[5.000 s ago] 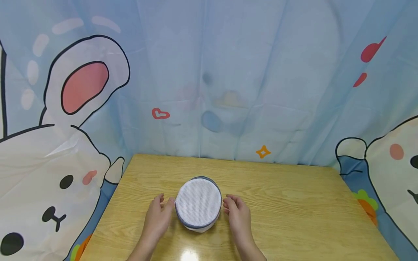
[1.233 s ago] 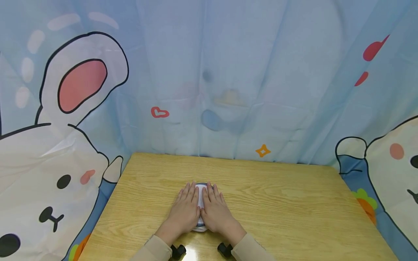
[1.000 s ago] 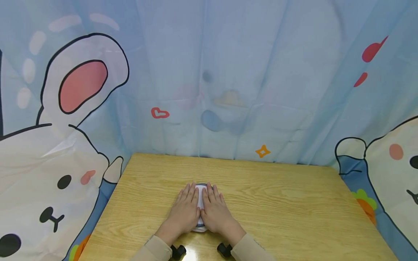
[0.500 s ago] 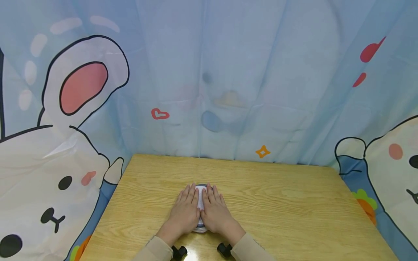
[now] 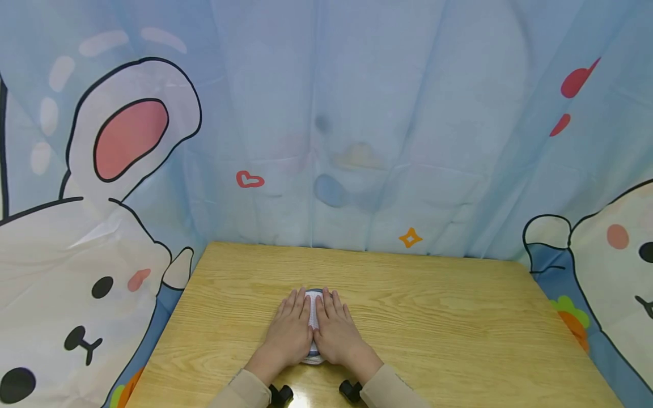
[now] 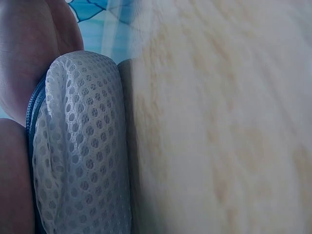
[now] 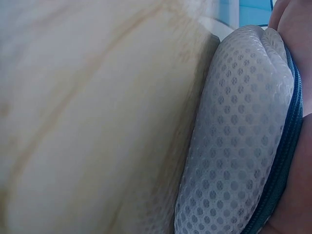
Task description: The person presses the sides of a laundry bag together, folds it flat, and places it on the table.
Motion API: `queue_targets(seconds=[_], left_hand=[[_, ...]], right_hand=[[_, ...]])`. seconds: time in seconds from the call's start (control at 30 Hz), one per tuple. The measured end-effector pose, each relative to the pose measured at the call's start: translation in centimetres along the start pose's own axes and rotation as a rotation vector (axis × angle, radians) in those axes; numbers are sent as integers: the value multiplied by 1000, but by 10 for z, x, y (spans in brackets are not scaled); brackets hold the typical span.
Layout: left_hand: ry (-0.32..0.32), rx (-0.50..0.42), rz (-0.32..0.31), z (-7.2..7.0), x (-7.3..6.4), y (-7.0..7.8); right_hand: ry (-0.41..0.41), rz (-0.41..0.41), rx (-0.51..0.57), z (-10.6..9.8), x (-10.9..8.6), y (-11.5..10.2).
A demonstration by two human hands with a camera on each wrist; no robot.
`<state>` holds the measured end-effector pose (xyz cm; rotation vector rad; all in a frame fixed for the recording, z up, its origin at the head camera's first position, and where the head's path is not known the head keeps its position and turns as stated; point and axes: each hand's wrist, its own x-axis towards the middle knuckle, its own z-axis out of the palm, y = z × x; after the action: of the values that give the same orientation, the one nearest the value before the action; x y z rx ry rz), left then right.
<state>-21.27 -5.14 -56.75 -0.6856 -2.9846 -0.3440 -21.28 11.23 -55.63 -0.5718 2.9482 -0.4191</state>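
Observation:
A round white mesh laundry bag [image 5: 313,310] with blue trim lies on the table under both hands, only a strip of its top showing between them. My left hand [image 5: 289,328] lies flat over its left half, fingers straight and pointing away. Mirroring it, my right hand [image 5: 338,331] presses on the right half, thumbs nearly meeting in the middle. In the left wrist view the mesh side wall [image 6: 90,136] bulges and creases below the hand. The right wrist view shows a blue zipper [image 7: 280,170] running along the upper edge of the squashed wall.
The wooden table [image 5: 459,323] extends widely to the right and behind the bag. A blue curtain [image 5: 382,113] with cartoon animals hangs along its far edge. Black camera mounts [image 5: 351,391] sit at both wrists, under beige sleeves [image 5: 393,388].
Five seconds ago both hands were beside the taller bag, one on each side. Now they lie flat on top and the bag is lower. Over the last second the hands stay still.

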Motion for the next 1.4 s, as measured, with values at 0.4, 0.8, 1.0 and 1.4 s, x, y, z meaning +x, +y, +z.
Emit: queue_targets(seconds=[0.4, 0.8, 1.0, 1.4], left_hand=[[-45, 57, -33, -3, 4, 0], [-27, 39, -40, -7, 2, 3], [-1, -2, -47, -11, 0, 5], [30, -1, -56, -20, -2, 5]], right_hand=[[-3, 5, -6, 1, 6, -4], [35, 19, -26, -2, 6, -12], [53, 32, -14, 0, 5, -13], [101, 38, -14, -10, 4, -19]])
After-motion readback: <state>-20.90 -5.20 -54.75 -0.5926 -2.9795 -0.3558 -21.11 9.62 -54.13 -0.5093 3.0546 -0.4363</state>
